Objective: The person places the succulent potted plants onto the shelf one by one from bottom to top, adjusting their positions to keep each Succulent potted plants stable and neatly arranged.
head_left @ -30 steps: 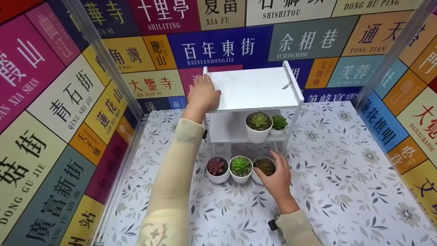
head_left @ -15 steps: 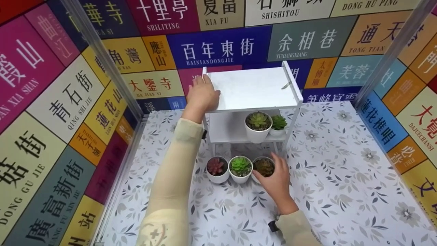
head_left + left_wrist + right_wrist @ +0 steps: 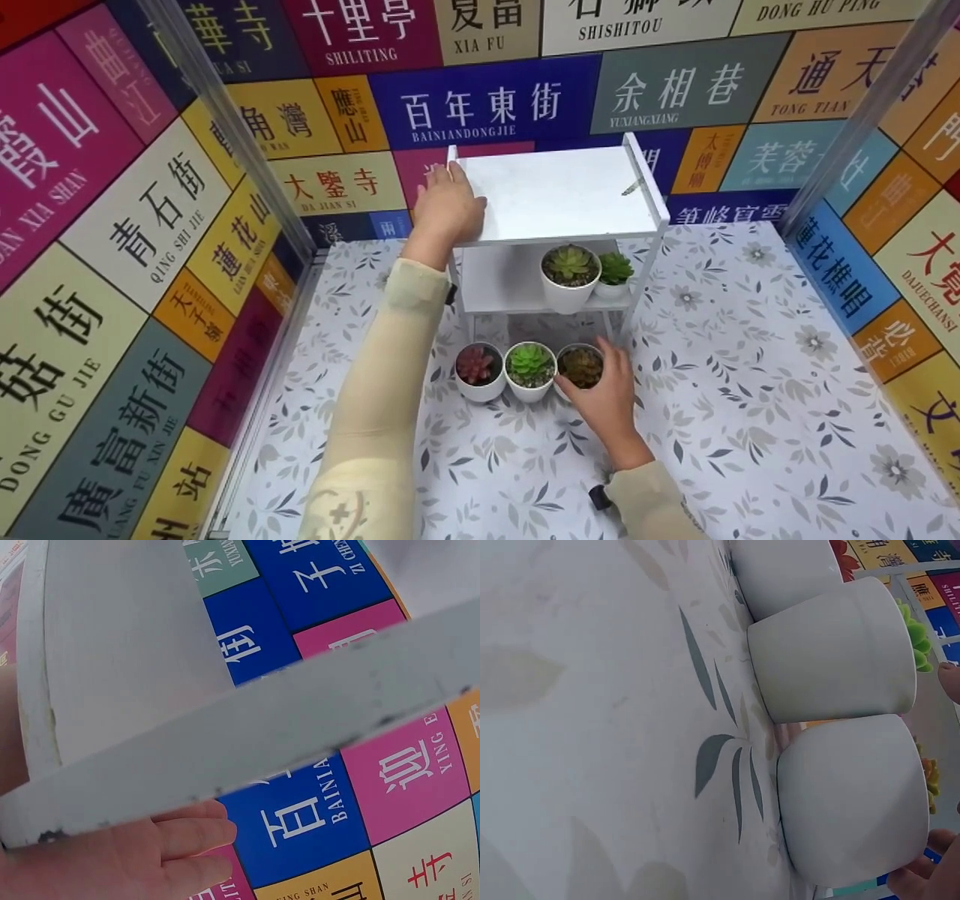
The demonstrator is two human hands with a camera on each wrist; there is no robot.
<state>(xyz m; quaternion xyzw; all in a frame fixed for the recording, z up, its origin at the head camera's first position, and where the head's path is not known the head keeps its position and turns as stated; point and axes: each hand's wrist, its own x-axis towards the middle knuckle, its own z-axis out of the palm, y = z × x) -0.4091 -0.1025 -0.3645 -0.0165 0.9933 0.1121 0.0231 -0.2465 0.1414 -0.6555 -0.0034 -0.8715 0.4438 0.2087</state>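
My left hand (image 3: 448, 210) holds the left side rail of a small white two-tier shelf (image 3: 555, 191); the left wrist view has its straight fingers (image 3: 196, 836) beyond the white rail (image 3: 247, 739). Low in front of the shelf, my right hand (image 3: 606, 397) grips a brownish potted succulent (image 3: 582, 365), thumb on one side and fingers on the other. Its white pot (image 3: 853, 799) rests on the cloth. Beside it stand a bright green potted succulent (image 3: 530, 366) and a dark red potted succulent (image 3: 478, 367), in a row.
On the shelf's lower tier (image 3: 499, 289) a large potted succulent (image 3: 570, 271) stands at the right, with a smaller green potted succulent (image 3: 614, 270) behind it. A leaf-patterned cloth (image 3: 750, 390) covers the table. Colourful sign-printed walls (image 3: 480, 105) enclose the back and sides.
The fingers of my right hand have settled slightly lower around the brownish succulent's pot. My left hand stays on the shelf, and the pots have not visibly moved.
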